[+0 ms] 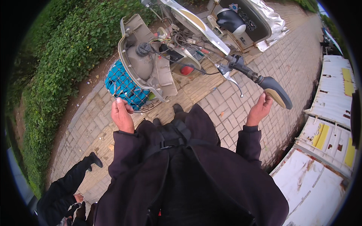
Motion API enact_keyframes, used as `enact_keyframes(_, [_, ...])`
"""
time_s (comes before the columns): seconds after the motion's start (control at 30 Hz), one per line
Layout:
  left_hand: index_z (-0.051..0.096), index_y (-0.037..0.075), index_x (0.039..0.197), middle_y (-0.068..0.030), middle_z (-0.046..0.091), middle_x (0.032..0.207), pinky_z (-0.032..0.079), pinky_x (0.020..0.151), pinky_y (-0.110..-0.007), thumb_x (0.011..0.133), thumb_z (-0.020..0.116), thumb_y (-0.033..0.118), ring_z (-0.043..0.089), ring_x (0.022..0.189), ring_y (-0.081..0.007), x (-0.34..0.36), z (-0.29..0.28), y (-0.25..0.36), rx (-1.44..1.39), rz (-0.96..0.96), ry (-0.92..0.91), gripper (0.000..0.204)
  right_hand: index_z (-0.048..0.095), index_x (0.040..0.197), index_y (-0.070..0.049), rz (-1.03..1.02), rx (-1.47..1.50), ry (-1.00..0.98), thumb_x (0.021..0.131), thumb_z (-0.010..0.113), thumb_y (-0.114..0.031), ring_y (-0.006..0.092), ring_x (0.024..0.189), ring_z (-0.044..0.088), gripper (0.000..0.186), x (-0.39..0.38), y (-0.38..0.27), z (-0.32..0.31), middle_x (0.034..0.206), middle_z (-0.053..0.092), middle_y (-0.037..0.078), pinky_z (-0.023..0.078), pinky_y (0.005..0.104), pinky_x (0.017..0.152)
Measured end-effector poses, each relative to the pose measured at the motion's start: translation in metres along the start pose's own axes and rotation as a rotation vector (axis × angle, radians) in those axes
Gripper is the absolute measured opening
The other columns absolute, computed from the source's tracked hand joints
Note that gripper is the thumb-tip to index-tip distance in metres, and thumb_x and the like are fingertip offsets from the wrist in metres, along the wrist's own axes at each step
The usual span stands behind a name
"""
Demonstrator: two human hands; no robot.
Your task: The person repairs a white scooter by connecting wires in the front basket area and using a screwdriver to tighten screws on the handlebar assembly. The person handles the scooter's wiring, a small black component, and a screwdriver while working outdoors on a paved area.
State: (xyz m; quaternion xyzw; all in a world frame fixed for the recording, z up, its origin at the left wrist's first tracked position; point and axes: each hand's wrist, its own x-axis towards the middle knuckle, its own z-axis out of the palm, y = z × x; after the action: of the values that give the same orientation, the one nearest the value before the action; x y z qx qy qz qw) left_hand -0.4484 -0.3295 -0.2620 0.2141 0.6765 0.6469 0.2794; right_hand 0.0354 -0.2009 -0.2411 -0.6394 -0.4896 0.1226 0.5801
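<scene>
My left hand [122, 116] is closed, thumb and fingertips pressed together, beside the near rim of a wire basket [140, 112]. Whether anything is pinched there I cannot make out. A blue bag [126, 84] sits in the basket under a net. My right hand [260, 108] is also closed, fingertips at the lower edge of a dark oval mirror [278, 94]; anything between them is hidden. An electric scooter stands before me with its beige front shell [143, 64] opened out and tangled wires [179, 39] exposed. Its handlebar grip [245, 69] and silver brake lever [232, 79] point toward the right.
A black-and-white rounded object [230, 20] lies by the scooter's open rear box [260, 19]. Green hedge [75, 41] borders the brick pavement [226, 109] on the left. Rusty white metal panels [313, 180] line the right. Another person's dark-trousered leg [71, 173] shows at lower left.
</scene>
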Motion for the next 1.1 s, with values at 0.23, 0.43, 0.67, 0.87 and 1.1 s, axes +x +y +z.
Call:
enact_keyframes(0.23, [0.068,0.001,0.111,0.0007,0.064,0.089,0.047,0.072,-0.024,0.108,0.067,0.019,0.054,0.081,-0.0061,0.026,0.002,-0.041,0.269,0.118,0.075,0.019,0.072,0.118,0.006,-0.135,0.031,-0.299,0.114,0.053,-0.031,0.0235,0.104,0.072,0.042,0.088,0.014,0.037,0.112,0.075,0.017,0.054,0.0362,0.096])
enact_keyframes(0.43, [0.069,-0.001,0.112,-0.0043,0.068,0.099,0.052,0.078,-0.027,0.105,0.069,0.014,0.062,0.086,-0.0102,0.01,0.0,-0.051,0.329,0.197,0.157,0.016,0.078,0.099,0.003,-0.03,0.061,-0.613,0.114,0.054,-0.043,0.0095,0.07,0.058,0.054,0.096,-0.006,0.066,0.08,0.069,0.003,0.045,0.0267,0.065])
enact_keyframes(0.67, [0.054,-0.001,0.148,-0.0247,0.043,0.164,0.031,0.125,-0.054,0.101,0.07,0.017,0.04,0.151,-0.0454,-0.016,-0.003,-0.049,0.912,0.574,0.18,0.053,0.072,0.096,0.005,0.178,0.093,-0.636,0.114,0.05,-0.048,0.0125,0.063,0.063,0.061,0.093,0.008,0.069,0.074,0.068,0.007,0.049,0.0278,0.063])
enact_keyframes(0.87, [0.027,-0.002,0.167,-0.0284,0.022,0.174,0.024,0.129,-0.049,0.108,0.063,0.029,0.026,0.16,-0.0455,0.006,0.014,-0.08,0.864,0.402,0.153,0.075,0.073,0.101,0.007,0.134,0.004,-0.658,0.114,0.051,-0.047,0.0134,0.061,0.064,0.06,0.096,0.002,0.068,0.076,0.069,0.009,0.049,0.0274,0.063])
enact_keyframes(1.1, [0.025,-0.003,0.167,-0.027,0.017,0.176,0.024,0.13,-0.046,0.11,0.058,0.032,0.021,0.163,-0.0431,0.006,0.014,-0.098,0.823,0.418,0.154,0.075,0.075,0.107,0.007,0.185,0.001,-0.683,0.115,0.05,-0.041,0.0129,0.061,0.063,0.055,0.094,-0.009,0.068,0.08,0.072,0.008,0.05,0.0273,0.064])
